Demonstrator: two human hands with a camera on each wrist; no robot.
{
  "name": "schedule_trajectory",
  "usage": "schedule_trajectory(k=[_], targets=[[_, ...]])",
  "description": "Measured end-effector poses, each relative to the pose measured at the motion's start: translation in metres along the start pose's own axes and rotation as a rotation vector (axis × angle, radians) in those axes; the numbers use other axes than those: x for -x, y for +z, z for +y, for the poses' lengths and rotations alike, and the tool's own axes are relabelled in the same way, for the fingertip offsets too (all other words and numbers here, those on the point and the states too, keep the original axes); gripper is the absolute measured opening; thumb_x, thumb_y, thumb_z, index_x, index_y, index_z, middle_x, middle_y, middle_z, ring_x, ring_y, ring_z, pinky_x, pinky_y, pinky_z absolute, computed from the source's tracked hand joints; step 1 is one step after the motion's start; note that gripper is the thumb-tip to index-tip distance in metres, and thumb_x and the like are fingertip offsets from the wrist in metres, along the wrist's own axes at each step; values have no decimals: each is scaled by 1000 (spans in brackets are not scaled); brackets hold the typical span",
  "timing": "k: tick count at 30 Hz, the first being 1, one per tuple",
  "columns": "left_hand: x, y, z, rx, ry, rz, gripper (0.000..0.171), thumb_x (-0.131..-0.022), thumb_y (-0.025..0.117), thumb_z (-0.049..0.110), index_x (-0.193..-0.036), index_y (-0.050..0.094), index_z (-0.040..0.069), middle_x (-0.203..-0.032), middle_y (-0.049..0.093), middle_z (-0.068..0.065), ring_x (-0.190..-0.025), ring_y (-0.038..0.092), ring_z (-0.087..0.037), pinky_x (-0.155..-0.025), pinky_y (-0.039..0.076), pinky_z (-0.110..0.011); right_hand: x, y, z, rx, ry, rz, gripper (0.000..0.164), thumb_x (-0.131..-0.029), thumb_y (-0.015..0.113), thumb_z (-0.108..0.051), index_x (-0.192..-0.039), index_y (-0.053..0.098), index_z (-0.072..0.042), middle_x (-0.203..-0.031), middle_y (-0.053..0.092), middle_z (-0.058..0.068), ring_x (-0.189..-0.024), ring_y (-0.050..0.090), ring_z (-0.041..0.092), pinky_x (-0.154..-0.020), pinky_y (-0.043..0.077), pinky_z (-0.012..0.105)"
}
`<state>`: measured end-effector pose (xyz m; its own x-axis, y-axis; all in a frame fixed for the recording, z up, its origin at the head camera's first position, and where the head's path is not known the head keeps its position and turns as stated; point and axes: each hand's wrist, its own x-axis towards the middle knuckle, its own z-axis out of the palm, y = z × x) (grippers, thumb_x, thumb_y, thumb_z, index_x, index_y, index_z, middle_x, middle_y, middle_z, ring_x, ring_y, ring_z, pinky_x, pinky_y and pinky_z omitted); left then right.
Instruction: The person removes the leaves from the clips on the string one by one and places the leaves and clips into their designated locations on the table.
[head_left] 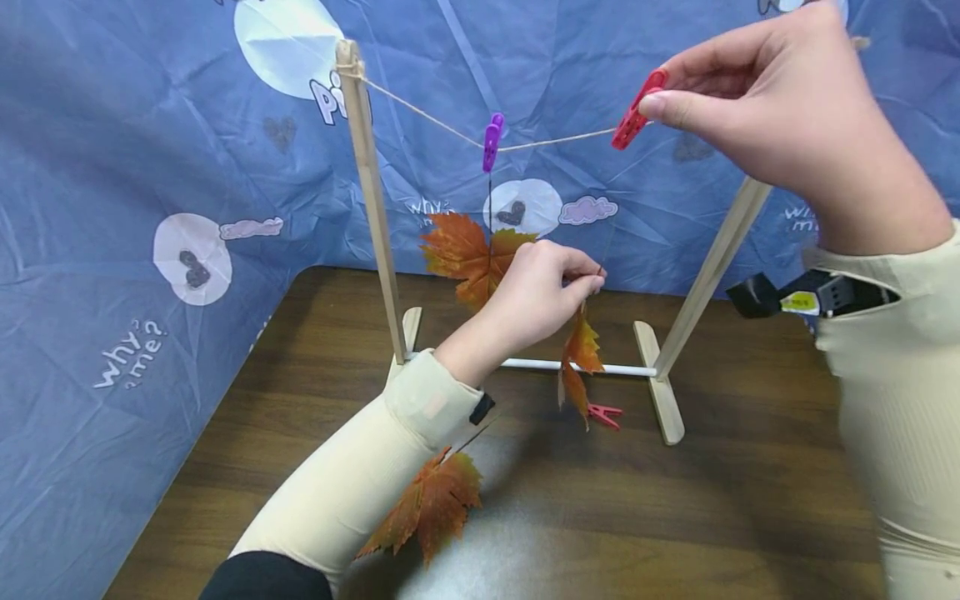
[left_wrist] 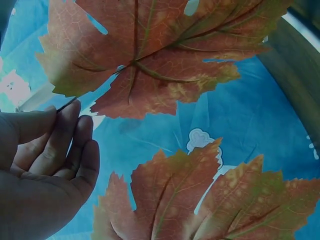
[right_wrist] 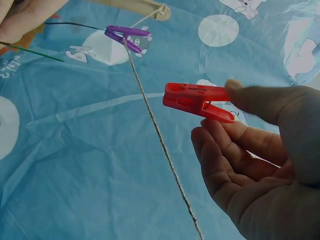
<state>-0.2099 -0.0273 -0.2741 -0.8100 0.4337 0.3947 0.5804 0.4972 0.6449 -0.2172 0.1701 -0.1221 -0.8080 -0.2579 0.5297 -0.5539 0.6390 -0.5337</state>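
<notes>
A blue printed backdrop (head_left: 90, 208) is hung behind a brown table (head_left: 750, 500), on which a wooden frame (head_left: 372, 192) is stood. The right hand (head_left: 772, 108) is raised beside the string (head_left: 420, 111), with a red clothespin pinched in it; by the left hand (head_left: 536, 283), lower and further left, a leaf (head_left: 582, 346) is held by its stem. This leaf is hung below and left of the red clothespin (head_left: 636, 115), its long axis nearly upright. A second leaf (head_left: 457, 250) is suspended from the string by a purple clothespin (head_left: 491, 143); a third leaf (head_left: 438, 500) is laid on the table. The red clothespin is slanted, its tip pointed down and left; in the right wrist view it is seen apart from the string. A spare clothespin (head_left: 604, 415) is left on the table. No container is seen.
</notes>
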Motion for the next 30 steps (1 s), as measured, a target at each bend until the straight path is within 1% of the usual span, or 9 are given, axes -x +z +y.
schedule_trajectory(k=[1,6,8,11,15,18,20,25,30], targets=[[1,1,0,-1,3,-2,13,-99,69,12,-98,81,7,-92,75,0,-79,65,-3,-73,47,-17,2,1,0,5,-5,-2,33,-88,83,-28,-111,78,-4,-84,70,-13,-77,62,13,-66,42,25],[7,1,-1,-1,10,-7,12,-98,69,11,-98,81,7,-92,75,0,-78,64,-3,-72,47,-18,11,6,1,-66,-14,-8,30,-85,86,-22,-105,78,-3,-86,72,-5,-79,66,13,-67,43,24],[9,1,-1,-3,11,-2,12,-98,70,11,-98,81,7,-92,75,1,-78,64,-3,-72,47,-18,14,7,3,-111,-9,-17,28,-83,87,-19,-104,78,-2,-88,73,-1,-79,68,13,-67,43,23],[13,1,0,-10,15,2,11,-97,71,11,-98,81,8,-91,75,1,-79,64,-4,-73,47,-18,19,9,7,-133,-1,-33,28,-83,87,-17,-104,77,-3,-89,74,2,-78,68,14,-66,44,23],[18,2,0,-14,31,2,10,-96,72,10,-98,81,7,-89,75,1,-80,65,-5,-76,47,-18,27,12,13,-135,-10,-53,28,-83,87,-15,-106,78,-4,-91,74,4,-78,68,16,-64,45,23],[22,3,-2,-3,32,6,9,-95,72,9,-97,81,6,-88,75,1,-81,65,-6,-76,47,-18,33,15,16,-143,-44,-69,26,-82,87,-11,-105,78,-3,-90,73,6,-77,69,17,-62,45,23],[25,4,-3,6,36,10,8,-95,73,9,-96,81,5,-88,75,0,-82,66,-7,-77,49,-21,37,18,16,-138,-67,-79,25,-82,87,-10,-104,78,-3,-90,73,7,-76,69,17,-61,45,23],[31,6,-5,28,54,5,8,-94,73,7,-95,80,5,-88,75,-1,-82,65,-7,-77,52,-26,47,24,16,-66,-94,-93,24,-83,87,-14,-104,79,-8,-88,72,5,-73,67,18,-61,45,23],[36,6,-6,29,67,6,8,-94,73,7,-96,81,5,-90,76,-1,-82,65,-6,-76,51,-24,57,28,19,-79,-97,-108,24,-83,87,-12,-106,79,-8,-87,72,5,-73,67,18,-65,48,20]])
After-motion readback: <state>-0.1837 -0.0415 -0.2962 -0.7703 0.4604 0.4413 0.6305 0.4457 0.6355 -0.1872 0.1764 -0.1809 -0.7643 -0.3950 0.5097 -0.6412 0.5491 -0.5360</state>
